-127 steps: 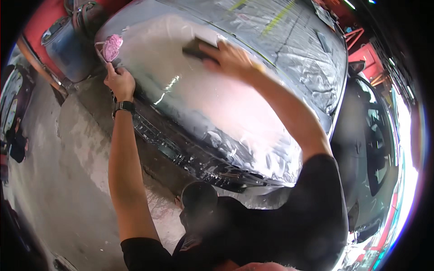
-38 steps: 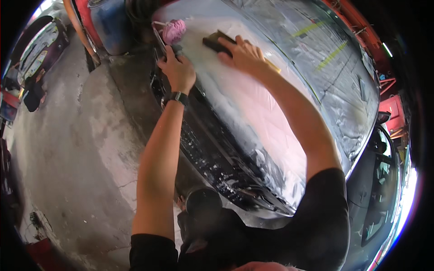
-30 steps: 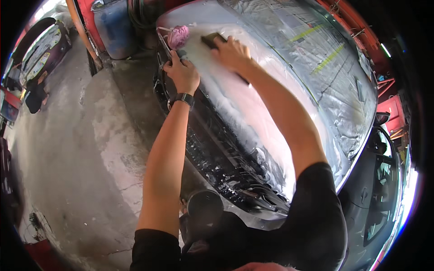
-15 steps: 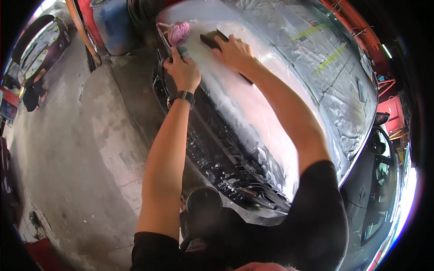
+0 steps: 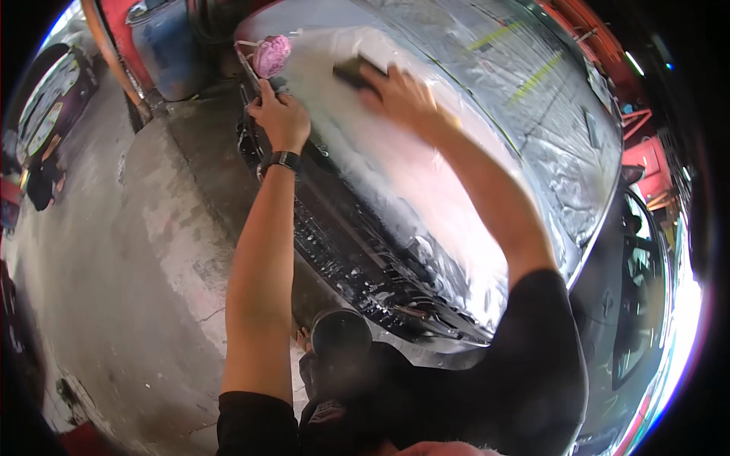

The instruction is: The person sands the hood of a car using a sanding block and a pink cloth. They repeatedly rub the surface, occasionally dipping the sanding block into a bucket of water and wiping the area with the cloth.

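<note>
My right hand [image 5: 403, 95] is closed on a dark sanding block [image 5: 352, 71], pressed flat on a pale, pinkish-white car panel [image 5: 449, 175]; hand and block are slightly motion-blurred. At the panel's far left edge rests my left hand [image 5: 283, 120], a dark-banded watch on its wrist. Its index finger is stretched out and the thumb is apart; the other fingertips are partly hidden. Just beyond that hand sits a crumpled pink cloth or sponge [image 5: 272, 56]. White residue streaks the panel and the black trim [image 5: 342, 251] along its lower left side.
Clear plastic sheeting [image 5: 547, 114] covers the car to the right of the panel. A dark round container [image 5: 341, 334] is by my body. A blue drum [image 5: 163, 53] stands at the far left, a dark car [image 5: 608, 304] at the right. Concrete floor [image 5: 137, 266] spreads left.
The view has shifted, so the car and my left hand appear further left. My right hand and the sanding block have moved across the panel, away from the pink thing.
</note>
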Tool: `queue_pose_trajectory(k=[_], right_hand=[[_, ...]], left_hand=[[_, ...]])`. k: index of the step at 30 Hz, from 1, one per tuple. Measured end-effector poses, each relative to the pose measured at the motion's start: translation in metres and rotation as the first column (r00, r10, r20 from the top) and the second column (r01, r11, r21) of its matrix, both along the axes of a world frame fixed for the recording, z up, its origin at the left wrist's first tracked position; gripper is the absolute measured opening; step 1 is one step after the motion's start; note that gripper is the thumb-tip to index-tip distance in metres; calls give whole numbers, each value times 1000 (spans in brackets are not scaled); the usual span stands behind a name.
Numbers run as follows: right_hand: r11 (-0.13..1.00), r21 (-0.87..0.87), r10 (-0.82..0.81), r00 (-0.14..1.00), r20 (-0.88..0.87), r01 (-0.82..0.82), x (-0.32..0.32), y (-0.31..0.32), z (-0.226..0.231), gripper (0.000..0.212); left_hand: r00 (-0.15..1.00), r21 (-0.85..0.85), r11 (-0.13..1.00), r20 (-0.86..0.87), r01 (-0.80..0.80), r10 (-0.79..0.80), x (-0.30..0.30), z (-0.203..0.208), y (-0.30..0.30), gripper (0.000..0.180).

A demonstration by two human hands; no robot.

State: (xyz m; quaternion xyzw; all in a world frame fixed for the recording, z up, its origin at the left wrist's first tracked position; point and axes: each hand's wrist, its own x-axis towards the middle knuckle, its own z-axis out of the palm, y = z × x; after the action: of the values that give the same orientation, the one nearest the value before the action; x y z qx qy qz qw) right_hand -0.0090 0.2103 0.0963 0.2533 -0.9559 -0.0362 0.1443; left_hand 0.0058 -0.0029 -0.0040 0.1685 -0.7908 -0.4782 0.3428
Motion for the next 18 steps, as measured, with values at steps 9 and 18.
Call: queue_pose_trajectory(k=[9, 18], right_hand=[[997, -22, -74, 996, 46, 75, -2, 71, 29, 57], [997, 0, 76, 997, -28, -76, 140, 80, 6, 56]], left_hand=[[992, -5, 993, -28, 121, -121, 3, 9, 7, 59], [997, -22, 999, 73, 25, -23, 3, 1, -15, 59]])
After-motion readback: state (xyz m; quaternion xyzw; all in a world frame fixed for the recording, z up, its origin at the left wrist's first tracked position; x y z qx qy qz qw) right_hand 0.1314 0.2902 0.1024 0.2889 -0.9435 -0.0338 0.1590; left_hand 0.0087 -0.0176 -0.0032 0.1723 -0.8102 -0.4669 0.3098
